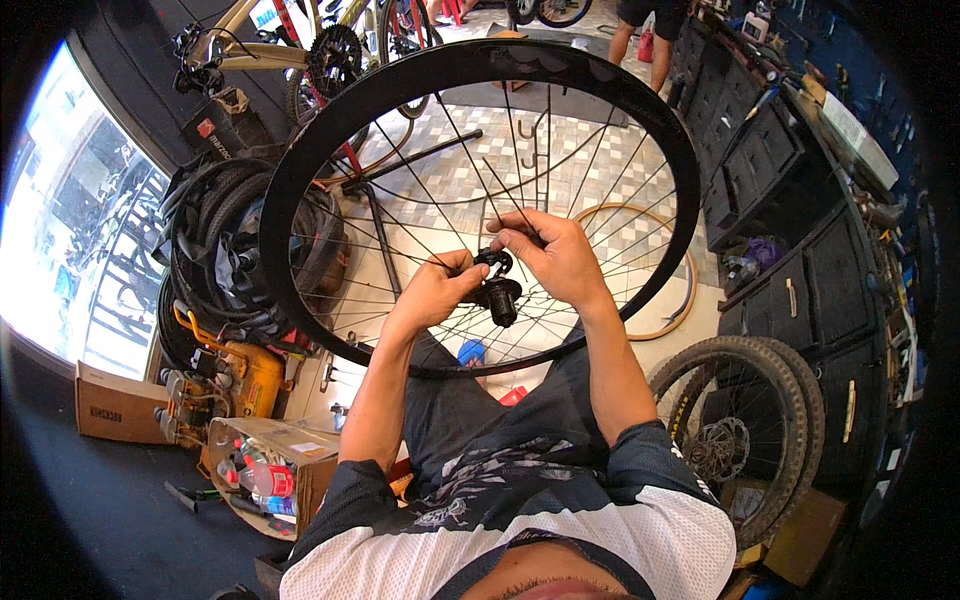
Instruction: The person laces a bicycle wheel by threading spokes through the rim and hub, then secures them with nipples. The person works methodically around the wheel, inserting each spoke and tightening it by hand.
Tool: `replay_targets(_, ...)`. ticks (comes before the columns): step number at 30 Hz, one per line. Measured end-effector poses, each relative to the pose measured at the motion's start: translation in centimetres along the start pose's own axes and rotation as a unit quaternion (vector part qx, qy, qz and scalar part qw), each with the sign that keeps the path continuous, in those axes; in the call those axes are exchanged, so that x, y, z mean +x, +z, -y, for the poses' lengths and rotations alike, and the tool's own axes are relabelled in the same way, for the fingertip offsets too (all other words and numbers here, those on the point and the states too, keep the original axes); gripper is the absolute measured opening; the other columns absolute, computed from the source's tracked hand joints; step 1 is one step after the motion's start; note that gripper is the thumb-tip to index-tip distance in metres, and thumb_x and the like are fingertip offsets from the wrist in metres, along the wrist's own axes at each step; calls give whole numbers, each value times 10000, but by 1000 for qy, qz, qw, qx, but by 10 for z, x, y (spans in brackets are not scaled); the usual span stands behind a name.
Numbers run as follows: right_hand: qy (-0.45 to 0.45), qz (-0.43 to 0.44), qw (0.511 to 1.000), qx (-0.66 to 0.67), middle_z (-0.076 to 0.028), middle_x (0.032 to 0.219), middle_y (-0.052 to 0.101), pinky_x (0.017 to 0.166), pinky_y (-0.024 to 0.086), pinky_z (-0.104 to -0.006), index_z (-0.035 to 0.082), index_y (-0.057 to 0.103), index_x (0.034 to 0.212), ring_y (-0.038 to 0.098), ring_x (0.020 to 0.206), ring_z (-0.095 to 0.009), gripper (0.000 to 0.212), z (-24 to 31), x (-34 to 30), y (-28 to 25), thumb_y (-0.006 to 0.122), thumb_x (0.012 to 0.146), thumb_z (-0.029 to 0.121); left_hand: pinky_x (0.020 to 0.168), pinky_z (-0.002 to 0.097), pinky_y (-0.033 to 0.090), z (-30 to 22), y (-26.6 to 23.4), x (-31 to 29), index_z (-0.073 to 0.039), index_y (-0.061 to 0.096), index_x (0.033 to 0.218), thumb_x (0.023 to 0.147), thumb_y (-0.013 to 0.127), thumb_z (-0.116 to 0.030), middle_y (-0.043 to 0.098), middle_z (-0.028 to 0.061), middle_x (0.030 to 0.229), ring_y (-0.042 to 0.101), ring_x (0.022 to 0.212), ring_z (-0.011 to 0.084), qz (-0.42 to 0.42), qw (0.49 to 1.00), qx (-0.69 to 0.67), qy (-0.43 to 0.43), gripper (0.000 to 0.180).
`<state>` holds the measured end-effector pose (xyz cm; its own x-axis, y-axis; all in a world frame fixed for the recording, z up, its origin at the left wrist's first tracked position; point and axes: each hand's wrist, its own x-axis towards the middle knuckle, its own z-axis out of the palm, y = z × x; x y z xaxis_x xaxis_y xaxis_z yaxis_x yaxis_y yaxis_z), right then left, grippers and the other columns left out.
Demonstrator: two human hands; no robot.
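A bicycle wheel with a deep black rim (500, 62) lies tilted above my lap, its far edge reaching past my hands. Dark thin spokes run to the black hub (501, 303), whose ribbed cassette body points toward me. My left hand (436, 288) is closed at the hub's left side, thumb and forefinger pinched against its flange. Just above the hub, my right hand (556, 258) is closed in a pinch around a spoke (497, 182); its fingertips hide that spoke's lower end. Both forearms pass over the near part of the rim.
Bundled black tyres (225, 225) and a yellow machine (250, 380) stand left, near an open cardboard box (320, 450) of bottles. Dark drawer cabinets (760, 170) line the right. Knobby-tyred wheels (790, 400) lean below them. A tan-edged tyre (690, 285) lies on the floor. Another person's legs (662, 60) show behind.
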<state>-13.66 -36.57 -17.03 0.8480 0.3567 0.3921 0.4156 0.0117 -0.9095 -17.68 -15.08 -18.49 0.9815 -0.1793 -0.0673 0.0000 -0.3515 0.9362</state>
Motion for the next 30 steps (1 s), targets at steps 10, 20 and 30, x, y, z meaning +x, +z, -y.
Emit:
replay_targets(10,19,-38,993,-109,-58,909,767,691,536,-252,-24,738,1089,687,775,-87,215,6,-16,-1,794,938,118,567,275,368,4,1,2,-42,579,774,1010,700,-277,545,-40,677,453,645,57,-7,1000,-9,-15,354)
replay_targets(20,19,-60,978,-198,-51,785,672,588,436,-266,-11,746,1105,534,624,-89,193,48,-82,-50,734,941,90,683,249,445,3,-4,1,-45,656,951,1026,690,-291,623,-37,821,531,762,46,7,1000,-7,-8,259)
replay_targets(30,162,101,980,-61,29,672,479,575,392,-242,29,578,1485,421,604,-49,549,50,-158,-40,646,941,4,746,282,522,9,-7,14,-9,694,1095,1039,649,-289,711,28,912,631,818,92,6,1000,0,-23,290)
